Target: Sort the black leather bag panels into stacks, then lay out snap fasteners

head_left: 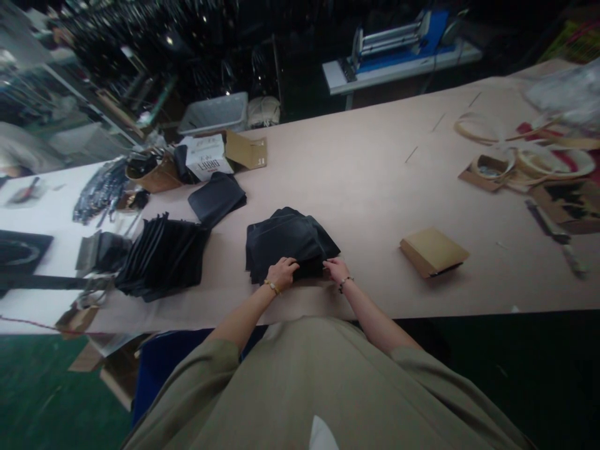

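A loose pile of flat black pieces (285,237) lies on the pinkish table in front of me. My left hand (282,274) is at the pile's near edge, its fingers curled together on a black piece. At the near right corner, my right hand (336,270) pinches the edge of a black piece between thumb and fingers. To the left stands a large stack of black pieces (164,256), with a few more flat black sheets (217,199) behind it. A brown cardboard box (434,250) sits to the right of my hands.
A white open carton (206,156) and a brown box of parts (157,175) stand at the back left. Rolls of pale strip (534,161), a small open box (487,170) and a long tool (553,231) lie at the right. Another person's sleeve shows far left.
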`<state>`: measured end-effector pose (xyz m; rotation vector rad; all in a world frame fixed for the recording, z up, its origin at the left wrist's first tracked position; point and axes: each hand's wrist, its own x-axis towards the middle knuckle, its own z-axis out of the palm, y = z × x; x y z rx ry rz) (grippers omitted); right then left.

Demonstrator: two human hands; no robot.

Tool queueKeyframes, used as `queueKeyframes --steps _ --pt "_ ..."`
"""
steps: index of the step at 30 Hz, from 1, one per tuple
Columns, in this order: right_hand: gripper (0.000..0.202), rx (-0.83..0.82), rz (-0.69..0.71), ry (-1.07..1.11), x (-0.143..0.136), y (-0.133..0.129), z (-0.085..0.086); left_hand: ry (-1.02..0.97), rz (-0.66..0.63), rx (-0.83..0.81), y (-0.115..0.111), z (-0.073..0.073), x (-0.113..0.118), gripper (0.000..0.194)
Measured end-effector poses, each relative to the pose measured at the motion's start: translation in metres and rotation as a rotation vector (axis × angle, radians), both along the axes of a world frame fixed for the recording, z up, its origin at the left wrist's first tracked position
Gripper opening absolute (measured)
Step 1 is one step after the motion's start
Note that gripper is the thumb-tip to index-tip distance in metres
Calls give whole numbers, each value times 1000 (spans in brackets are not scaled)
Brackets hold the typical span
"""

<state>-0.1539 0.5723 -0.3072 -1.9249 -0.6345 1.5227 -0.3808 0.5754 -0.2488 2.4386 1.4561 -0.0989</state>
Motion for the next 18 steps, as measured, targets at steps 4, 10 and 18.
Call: queueKeyframes --steps 4,10,18 --pt "23 -9 4 25 -1 -1 4 35 -17 59 -8 0 7 37" --pt "29 -5 -10 79 1 -6 9 38 23 76 -7 -3 10 30" --pt "34 22 -17 111 -3 -11 14 63 -28 70 -7 0 8 45"
